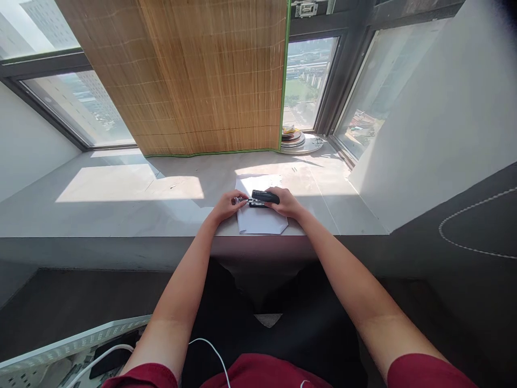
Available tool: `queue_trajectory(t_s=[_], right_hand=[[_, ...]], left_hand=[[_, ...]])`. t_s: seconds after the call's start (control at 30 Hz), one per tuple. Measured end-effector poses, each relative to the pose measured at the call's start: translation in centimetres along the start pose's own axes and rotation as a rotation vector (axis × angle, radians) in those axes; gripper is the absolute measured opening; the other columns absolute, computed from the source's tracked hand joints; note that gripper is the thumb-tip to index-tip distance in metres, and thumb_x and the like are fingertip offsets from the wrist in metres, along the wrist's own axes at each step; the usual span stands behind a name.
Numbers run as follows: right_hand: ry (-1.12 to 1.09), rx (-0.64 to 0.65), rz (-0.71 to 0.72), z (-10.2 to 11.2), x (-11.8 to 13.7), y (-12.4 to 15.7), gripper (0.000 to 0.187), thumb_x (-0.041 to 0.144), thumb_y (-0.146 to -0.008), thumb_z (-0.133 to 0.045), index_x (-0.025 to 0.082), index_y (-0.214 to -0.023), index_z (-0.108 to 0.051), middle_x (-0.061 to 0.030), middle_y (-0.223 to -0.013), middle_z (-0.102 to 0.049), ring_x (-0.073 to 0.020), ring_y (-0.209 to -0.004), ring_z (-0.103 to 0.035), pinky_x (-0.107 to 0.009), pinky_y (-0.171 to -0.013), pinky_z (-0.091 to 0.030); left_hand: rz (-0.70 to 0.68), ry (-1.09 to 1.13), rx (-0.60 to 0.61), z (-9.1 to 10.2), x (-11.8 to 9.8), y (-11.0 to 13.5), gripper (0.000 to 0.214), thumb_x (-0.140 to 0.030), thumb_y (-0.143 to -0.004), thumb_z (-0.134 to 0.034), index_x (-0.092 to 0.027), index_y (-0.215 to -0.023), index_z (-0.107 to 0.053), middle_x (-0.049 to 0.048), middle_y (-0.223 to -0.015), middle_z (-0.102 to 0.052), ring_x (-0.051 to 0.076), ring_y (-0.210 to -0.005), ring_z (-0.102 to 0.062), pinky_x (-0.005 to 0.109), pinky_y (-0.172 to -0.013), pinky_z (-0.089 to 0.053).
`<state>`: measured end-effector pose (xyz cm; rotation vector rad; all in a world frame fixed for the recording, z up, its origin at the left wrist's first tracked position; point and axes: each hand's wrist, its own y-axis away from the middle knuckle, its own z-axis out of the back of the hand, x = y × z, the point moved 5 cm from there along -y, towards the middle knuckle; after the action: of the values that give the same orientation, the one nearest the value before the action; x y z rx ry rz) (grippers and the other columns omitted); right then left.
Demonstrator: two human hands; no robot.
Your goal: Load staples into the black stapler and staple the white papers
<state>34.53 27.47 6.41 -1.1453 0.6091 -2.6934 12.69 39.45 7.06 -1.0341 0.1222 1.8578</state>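
A black stapler [264, 197] is held over white paper [262, 222] on the window sill. My right hand [287, 202] wraps around its right end, thumb and fingers closed on it. The stapler's top looks raised, showing a silvery metal part [255, 202] that points left. At that left end my left hand [226, 207] has its fingertips pinched together around something small and shiny, too small to name. The paper lies flat beneath both hands, its far part in bright sunlight.
A bamboo blind [210, 81] hangs over the window behind the sill [121, 215]. Stacked plates [293, 141] stand at the back right. A white perforated basket [81, 345] with a white cable [100, 355] is at lower left. A beaded cord [441, 229] hangs at right.
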Motion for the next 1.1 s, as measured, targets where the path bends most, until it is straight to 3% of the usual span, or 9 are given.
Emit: queue_trajectory(t_s=[0.17,0.37,0.47,0.6,0.7,0.8,0.9,1.0,1.1], right_hand=[[-0.081,-0.130,-0.052,1.0,-0.7,0.1,0.034,0.028,-0.077,-0.078,0.022,-0.111,-0.079,-0.0067,-0.104,-0.079,-0.0290,-0.095,-0.072,-0.044,-0.090,-0.056],[-0.198,-0.115,0.005,2.0,0.2,0.6,0.032,0.036,-0.077,-0.081,0.022,-0.106,-0.081,-0.0062,-0.099,-0.078,-0.0268,-0.091,-0.069,-0.044,-0.087,-0.056],[-0.216,-0.018,0.076,1.6,1.9,0.6,0.028,0.040,-0.080,-0.082,0.024,-0.103,-0.082,-0.0059,-0.094,-0.077,-0.0266,-0.092,-0.066,-0.042,-0.085,-0.055],[-0.197,0.177,0.183,-0.4,4.6,-0.2,0.025,0.041,-0.086,-0.080,0.026,-0.106,-0.081,-0.0054,-0.092,-0.075,-0.0265,-0.092,-0.065,-0.042,-0.084,-0.054],[-0.129,0.220,0.237,-1.5,5.8,-1.3,0.024,0.038,-0.087,-0.079,0.027,-0.109,-0.081,-0.0047,-0.090,-0.073,-0.0267,-0.094,-0.064,-0.042,-0.088,-0.053],[-0.096,0.217,0.215,-1.9,5.7,-1.8,0.027,0.038,-0.083,-0.083,0.027,-0.108,-0.081,-0.0045,-0.091,-0.074,-0.0261,-0.093,-0.065,-0.042,-0.089,-0.053],[-0.153,0.112,0.127,-0.9,4.2,-1.5,0.030,0.043,-0.083,-0.083,0.026,-0.108,-0.081,-0.0052,-0.097,-0.076,-0.0254,-0.092,-0.068,-0.041,-0.086,-0.055],[-0.221,-0.062,-0.011,1.7,1.3,-0.4,0.040,0.049,-0.080,-0.086,0.023,-0.111,-0.080,-0.0063,-0.104,-0.077,-0.0260,-0.095,-0.071,-0.042,-0.087,-0.057],[-0.205,-0.183,-0.125,5.2,-2.1,1.3,0.044,0.049,-0.078,-0.088,0.022,-0.111,-0.079,-0.0068,-0.105,-0.078,-0.0278,-0.098,-0.073,-0.046,-0.091,-0.058]], left_hand=[[-0.045,0.083,-0.064,0.4,-0.5,0.4,0.026,-0.045,-0.098,-0.071,-0.025,-0.109,-0.084,0.0079,-0.111,-0.081,0.022,-0.099,-0.072,0.036,-0.082,-0.056],[0.021,0.182,-0.122,0.8,-0.3,0.8,0.042,-0.058,-0.084,-0.086,-0.022,-0.106,-0.085,0.0105,-0.102,-0.084,0.027,-0.096,-0.075,0.047,-0.093,-0.058],[-0.005,0.214,-0.065,0.6,-0.3,0.7,0.059,-0.062,-0.073,-0.094,-0.022,-0.115,-0.082,0.0115,-0.106,-0.083,0.028,-0.100,-0.075,0.045,-0.093,-0.057],[-0.090,0.148,0.054,0.6,-0.8,0.5,0.081,-0.064,-0.054,-0.104,-0.025,-0.120,-0.078,0.0129,-0.123,-0.077,0.029,-0.104,-0.069,0.037,-0.079,-0.053],[-0.112,0.151,0.068,0.8,-0.9,0.5,0.083,-0.063,-0.050,-0.105,-0.025,-0.118,-0.077,0.0122,-0.121,-0.074,0.028,-0.102,-0.066,0.036,-0.079,-0.051],[-0.123,0.170,0.066,0.8,-0.7,0.4,0.082,-0.063,-0.051,-0.105,-0.025,-0.117,-0.075,0.0111,-0.119,-0.073,0.028,-0.102,-0.064,0.036,-0.079,-0.050],[-0.095,0.168,-0.009,0.9,-0.2,0.3,0.073,-0.063,-0.060,-0.102,-0.025,-0.116,-0.074,0.0100,-0.118,-0.072,0.026,-0.101,-0.063,0.033,-0.073,-0.048],[-0.068,0.095,-0.107,1.1,0.2,0.3,0.049,-0.059,-0.079,-0.091,-0.024,-0.109,-0.074,0.0083,-0.113,-0.071,0.024,-0.100,-0.063,0.034,-0.077,-0.049],[-0.063,-0.034,-0.108,0.8,0.3,0.4,0.023,-0.047,-0.097,-0.074,-0.025,-0.102,-0.077,0.0085,-0.114,-0.071,0.026,-0.108,-0.064,0.040,-0.094,-0.051]])
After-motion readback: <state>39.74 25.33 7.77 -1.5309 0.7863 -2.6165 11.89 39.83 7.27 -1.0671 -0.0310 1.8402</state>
